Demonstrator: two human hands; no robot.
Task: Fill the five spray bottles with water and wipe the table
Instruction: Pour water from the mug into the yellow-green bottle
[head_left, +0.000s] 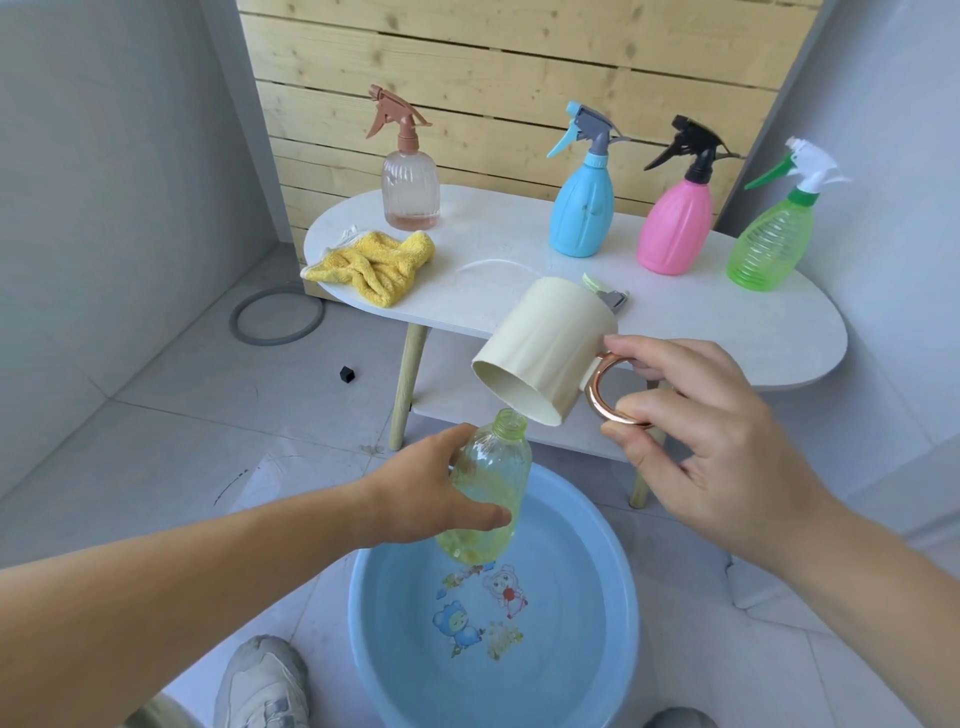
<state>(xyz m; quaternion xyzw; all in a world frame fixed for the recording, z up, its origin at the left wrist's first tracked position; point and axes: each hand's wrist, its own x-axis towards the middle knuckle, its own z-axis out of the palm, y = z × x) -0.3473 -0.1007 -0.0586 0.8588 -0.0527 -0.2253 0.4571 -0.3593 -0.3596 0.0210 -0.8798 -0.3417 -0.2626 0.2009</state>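
Observation:
My left hand (434, 491) grips an uncapped yellow-green bottle (491, 491), tilted over a blue basin (498, 613) of water. My right hand (691, 441) holds a cream mug (540, 351) by its copper handle, tipped with its rim at the bottle's mouth. On the white table (519, 249) stand a clear pink bottle (410, 176), a blue bottle (582, 197), a pink bottle (675, 213) and a green bottle (771, 234), all with spray heads on. A loose spray head (610, 293) lies behind the mug. A yellow cloth (371, 265) lies at the table's left end.
The table has a lower shelf (452, 395) and wooden legs (408, 384). A grey ring (278, 322) and a small black cube (347, 374) lie on the tiled floor to the left. A wooden slat panel (493, 67) stands behind the table. My shoe (262, 680) is beside the basin.

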